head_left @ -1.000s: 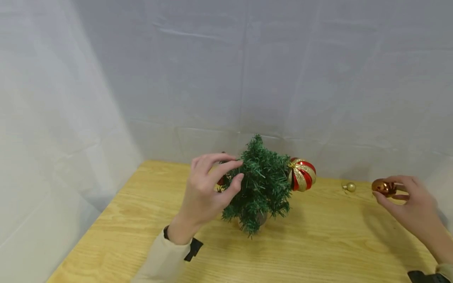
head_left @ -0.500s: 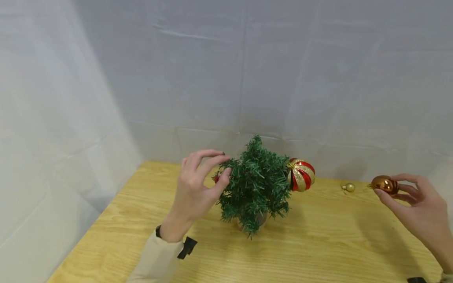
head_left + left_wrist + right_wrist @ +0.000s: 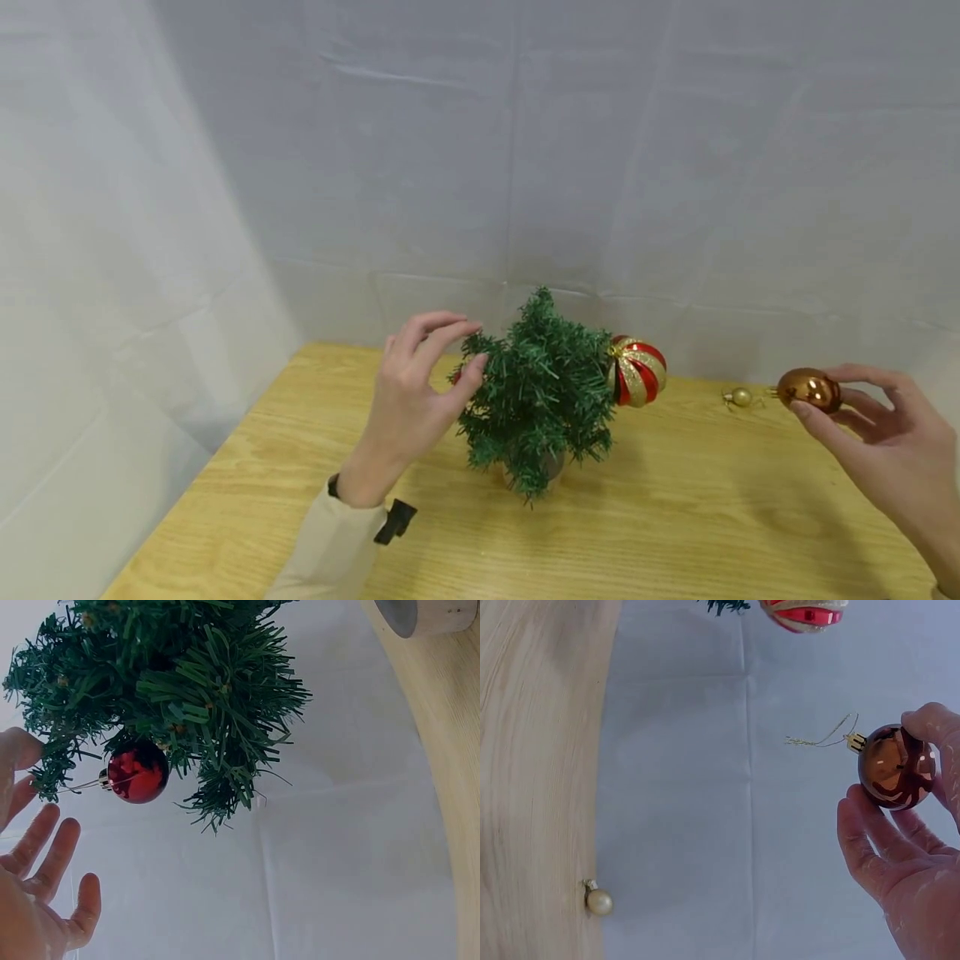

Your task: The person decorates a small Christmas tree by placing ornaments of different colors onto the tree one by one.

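A brown shiny bauble (image 3: 809, 391) with a gold cap and string loop is pinched between the thumb and fingers of my right hand (image 3: 888, 429), held off the table at the right. My left hand (image 3: 408, 383) is at the left side of the small green Christmas tree (image 3: 543, 383), thumb and fingers apart about a branch tip. In the left wrist view a small red bauble (image 3: 138, 772) hangs by its string from that branch, close to the fingers; in the head view it is mostly hidden. Whether the left fingertips touch the branch is unclear.
A large red-and-gold striped bauble (image 3: 637, 371) hangs on the tree's right side. A small gold bauble (image 3: 742, 397) lies on the wooden table (image 3: 675, 517), between the tree and my right hand. Pale sheeting (image 3: 420, 167) rises behind the table.
My left hand has shifted left, back from over the tree to the branch tip. My right hand has turned and raised the brown bauble a little, so its cap now points left.
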Tool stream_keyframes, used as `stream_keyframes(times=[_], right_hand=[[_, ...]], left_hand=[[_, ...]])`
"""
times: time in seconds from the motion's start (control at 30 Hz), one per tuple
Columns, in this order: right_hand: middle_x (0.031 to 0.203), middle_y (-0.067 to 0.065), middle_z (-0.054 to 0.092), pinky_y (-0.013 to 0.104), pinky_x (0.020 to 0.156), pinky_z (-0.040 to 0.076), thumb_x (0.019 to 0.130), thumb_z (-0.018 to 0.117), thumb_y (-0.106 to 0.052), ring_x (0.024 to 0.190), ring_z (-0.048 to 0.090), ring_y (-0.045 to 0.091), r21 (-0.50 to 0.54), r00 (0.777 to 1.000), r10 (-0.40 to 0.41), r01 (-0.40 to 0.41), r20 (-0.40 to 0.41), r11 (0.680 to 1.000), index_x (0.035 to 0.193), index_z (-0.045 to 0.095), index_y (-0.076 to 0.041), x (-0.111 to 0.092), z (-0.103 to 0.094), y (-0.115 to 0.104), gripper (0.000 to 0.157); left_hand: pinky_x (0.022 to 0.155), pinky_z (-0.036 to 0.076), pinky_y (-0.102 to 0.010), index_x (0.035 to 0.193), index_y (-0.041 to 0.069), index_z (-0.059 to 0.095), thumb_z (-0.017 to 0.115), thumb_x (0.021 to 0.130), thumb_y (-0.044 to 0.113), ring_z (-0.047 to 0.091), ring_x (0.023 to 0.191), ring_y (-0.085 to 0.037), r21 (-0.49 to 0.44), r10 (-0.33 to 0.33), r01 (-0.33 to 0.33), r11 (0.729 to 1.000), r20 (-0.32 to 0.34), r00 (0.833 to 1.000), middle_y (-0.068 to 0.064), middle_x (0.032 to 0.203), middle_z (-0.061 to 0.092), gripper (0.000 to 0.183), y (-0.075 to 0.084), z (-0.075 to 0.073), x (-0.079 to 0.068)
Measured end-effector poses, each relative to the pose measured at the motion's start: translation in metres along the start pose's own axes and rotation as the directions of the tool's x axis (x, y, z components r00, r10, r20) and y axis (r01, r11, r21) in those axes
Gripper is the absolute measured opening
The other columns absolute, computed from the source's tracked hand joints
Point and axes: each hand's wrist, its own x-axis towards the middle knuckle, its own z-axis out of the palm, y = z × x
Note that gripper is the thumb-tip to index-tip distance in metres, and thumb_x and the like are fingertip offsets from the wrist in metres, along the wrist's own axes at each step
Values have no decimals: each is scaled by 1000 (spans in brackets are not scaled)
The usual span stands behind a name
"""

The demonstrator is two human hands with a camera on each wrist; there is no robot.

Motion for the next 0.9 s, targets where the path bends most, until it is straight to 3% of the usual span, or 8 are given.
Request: stream_keyframes(times=[0.1,0.2,0.27,0.43,0.7,0.9], right_hand=[[125,-14,54,3,79,50,89,64,18,105,62,-11,48,1000,5,-5,8,999,133,53,-2,-1,0,-5,50],[126,-8,55,5,79,51,87,62,22,107,64,-8,168,1000,-4,1,19,986,131,54,0,-3,0,-8,50],[127,-3,55,7,80,53,86,60,25,108,66,-4,288,999,-17,9,27,958,130,54,3,-5,1,-11,50],[124,4,59,12,84,56,79,56,35,109,70,4,452,997,-81,65,17,890,125,52,14,-11,4,-24,50],[125,9,61,18,90,57,75,53,40,114,71,11,550,986,-168,139,2,824,124,47,23,-17,11,-38,52],[124,9,61,20,90,57,74,53,40,112,72,15,573,988,-157,126,4,810,123,43,27,-22,16,-52,51]], left_hand=[[89,46,-48,120,7,71,73,91,20,65,110,-29,0,-8,8,1000,13,1000,-13,119,67,32,0,0,0],[89,46,-47,120,7,72,73,91,19,65,110,-28,-4,-15,15,1000,19,1000,-13,120,67,31,0,0,0],[90,46,-47,119,7,72,73,91,18,65,110,-28,-8,-15,15,1000,20,1000,-12,120,67,30,0,0,0],[89,47,-47,115,6,74,75,89,17,66,108,-28,-20,4,-4,1000,13,1000,-13,118,68,27,-3,1,0],[86,46,-46,111,6,75,75,89,15,67,106,-28,-47,37,-37,998,5,999,-14,115,69,24,-9,2,2],[84,47,-44,108,7,76,76,88,14,67,104,-28,-64,65,-65,996,-9,998,-14,113,69,22,-11,3,2]])
